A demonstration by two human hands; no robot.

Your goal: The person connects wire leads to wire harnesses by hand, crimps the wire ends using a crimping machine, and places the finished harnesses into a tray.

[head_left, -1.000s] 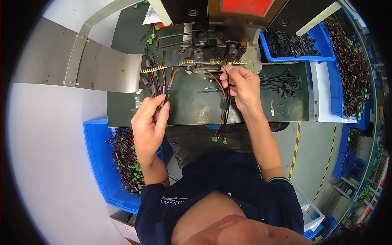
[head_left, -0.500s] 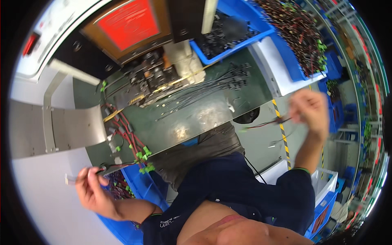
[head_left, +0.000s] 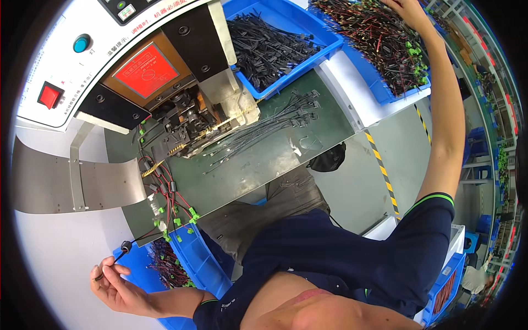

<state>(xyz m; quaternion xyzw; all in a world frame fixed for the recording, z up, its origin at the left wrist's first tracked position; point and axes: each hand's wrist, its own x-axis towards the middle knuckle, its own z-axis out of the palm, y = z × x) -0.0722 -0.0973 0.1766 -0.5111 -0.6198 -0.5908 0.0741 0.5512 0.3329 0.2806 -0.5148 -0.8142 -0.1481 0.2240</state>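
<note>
Pinches a black-sleeved wire lead [head_left: 126, 247] thumb-to-finger in the left hand [head_left: 118, 289], at lower left of the frame, near a blue tub [head_left: 198, 253]. Has the right hand [head_left: 404, 6] at the top edge, upper right, over a blue bin [head_left: 367, 88] heaped with red-and-black leads [head_left: 379, 44] (partly cut off by the frame, so cannot tell spread from pinching). Probably best to part a single lead from the heap before lifting, and to draw gently along the wire without tugging at green connectors [head_left: 412, 52]. At lower left, best to hold the trailing lead clear of the bundle [head_left: 171, 187] on the bench [head_left: 225, 173] before loosening the pinch.
</note>
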